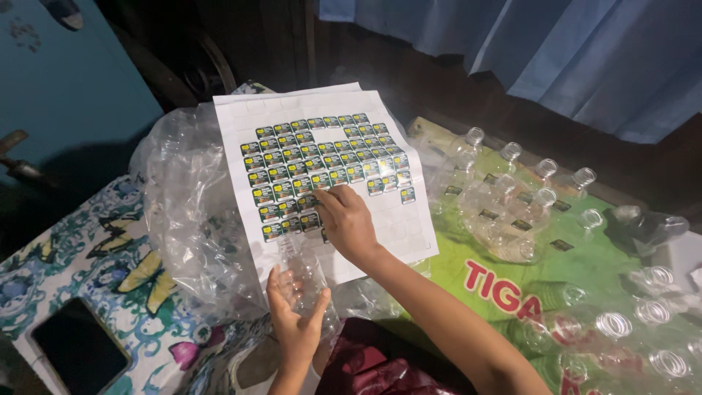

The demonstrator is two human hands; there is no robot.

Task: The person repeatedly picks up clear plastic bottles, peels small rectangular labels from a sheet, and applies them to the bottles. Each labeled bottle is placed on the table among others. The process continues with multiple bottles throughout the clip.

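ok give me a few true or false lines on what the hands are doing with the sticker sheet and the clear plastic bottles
1. The right hand rests its fingertips on the white sheet of small green-and-black stickers. True.
2. The left hand holds a clear plastic bottle. True.
3. The sticker sheet is full, with no gaps. False: many squares along its right side and bottom are already bare.
4. The clear open-topped bottles lying on the green mat all lack stickers. False: several carry a small dark sticker.
5. A dark flat phone lies on the butterfly-patterned cloth. True.
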